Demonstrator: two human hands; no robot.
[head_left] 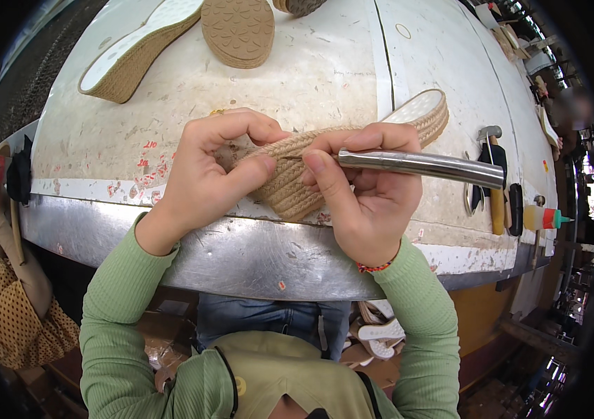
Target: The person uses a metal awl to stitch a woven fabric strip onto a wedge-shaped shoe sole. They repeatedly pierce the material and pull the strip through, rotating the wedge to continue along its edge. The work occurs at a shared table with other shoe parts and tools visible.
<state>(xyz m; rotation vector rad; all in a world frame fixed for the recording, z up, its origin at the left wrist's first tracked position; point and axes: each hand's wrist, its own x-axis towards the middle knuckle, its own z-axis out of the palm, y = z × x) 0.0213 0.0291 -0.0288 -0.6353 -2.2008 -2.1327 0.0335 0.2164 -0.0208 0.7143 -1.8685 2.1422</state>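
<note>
A wedge shoe sole [290, 188] wrapped in tan braided rope lies tilted on the worktable near its front edge. Its white top [416, 106] shows at the far right end. My left hand [203, 171] grips the thick end, with the thumb pressed on the braid. Pinched in my right hand [381, 209] is an awl-like tool [422, 167] with a thick, curved metal tube handle. The tool's thin tip points left and meets the braided side near my left thumb. Whether the tip is inside the braid, I cannot tell.
Another wedge sole [136, 59] and a patterned outsole [238, 35] lie at the back. A hammer [490, 131], scissors and a green-capped bottle [543, 218] are at the right. Steel edging [269, 255] borders the table. Another person's arm [28, 262] is at the left.
</note>
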